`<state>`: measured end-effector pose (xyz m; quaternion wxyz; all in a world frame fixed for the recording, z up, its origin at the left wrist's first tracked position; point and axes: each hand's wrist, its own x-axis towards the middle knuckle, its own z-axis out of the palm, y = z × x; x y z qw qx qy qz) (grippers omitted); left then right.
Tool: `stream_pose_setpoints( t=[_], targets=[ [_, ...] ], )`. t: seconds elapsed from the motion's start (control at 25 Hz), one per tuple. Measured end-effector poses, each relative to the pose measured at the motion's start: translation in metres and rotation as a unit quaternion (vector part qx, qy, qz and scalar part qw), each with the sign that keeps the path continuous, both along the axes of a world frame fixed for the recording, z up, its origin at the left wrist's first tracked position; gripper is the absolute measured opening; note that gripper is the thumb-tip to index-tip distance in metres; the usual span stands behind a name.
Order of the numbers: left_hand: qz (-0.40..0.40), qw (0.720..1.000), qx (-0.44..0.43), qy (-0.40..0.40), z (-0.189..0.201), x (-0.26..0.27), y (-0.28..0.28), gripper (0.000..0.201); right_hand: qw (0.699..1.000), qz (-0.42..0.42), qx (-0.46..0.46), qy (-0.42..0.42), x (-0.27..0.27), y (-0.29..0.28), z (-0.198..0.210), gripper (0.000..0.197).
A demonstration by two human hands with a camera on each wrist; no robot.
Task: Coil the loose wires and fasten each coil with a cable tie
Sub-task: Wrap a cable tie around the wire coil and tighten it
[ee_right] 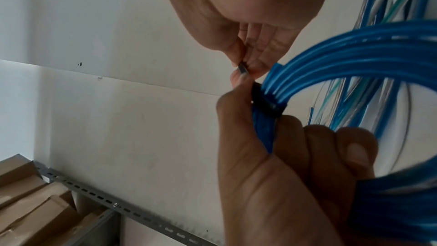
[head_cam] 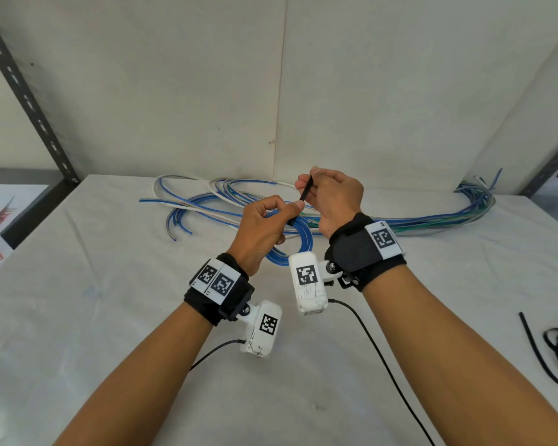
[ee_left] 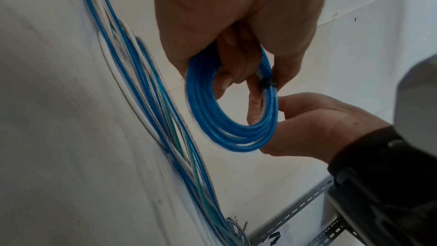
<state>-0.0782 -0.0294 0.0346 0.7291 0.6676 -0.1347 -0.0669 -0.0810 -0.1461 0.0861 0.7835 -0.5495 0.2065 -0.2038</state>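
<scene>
The left hand (head_cam: 261, 231) grips the blue coil (ee_left: 227, 117) above the middle of the tabletop (head_cam: 116, 317), fingers curled through it. The right hand (head_cam: 332, 201) pinches the free end of the black tie (head_cam: 304, 194), which wraps the coil. Loose wires (head_cam: 207, 201) lie along the far edge.

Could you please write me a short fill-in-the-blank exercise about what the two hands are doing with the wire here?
1. The left hand grips a coil of ____ wire.
2. The right hand pinches the free end of a ____ cable tie.
3. The cable tie is already wrapped ____ the coil.
4. The loose wires lie on the table ____ the hands.

Missing words: blue; black; around; behind
</scene>
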Motion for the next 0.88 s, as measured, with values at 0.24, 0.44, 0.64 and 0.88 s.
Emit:
stream_pose_setpoints(
  t=[0.24, 0.44, 0.64, 0.88],
  targets=[
    [-0.007, 1.0, 0.011, 0.015, -0.001, 0.0, -0.001, 0.035, 0.998, 0.004, 0.066, 0.022, -0.001, -0.003, 0.007, 0.009],
    [-0.014, 1.0, 0.01, 0.019, 0.0, -0.001, 0.001, 0.039, 0.998, -0.003, 0.045, 0.036, 0.001, 0.001, 0.002, 0.01],
    [-0.01, 1.0, 0.003, 0.024, -0.004, 0.0, -0.004, 0.043, 0.998, -0.015, 0.055, 0.041, 0.004, -0.002, -0.006, 0.012],
    [-0.017, 1.0, 0.016, 0.021, -0.008, 0.01, 0.002, 0.037, 1.0, -0.02, -0.003, -0.011, 0.005, -0.002, -0.002, 0.009]
  ],
)
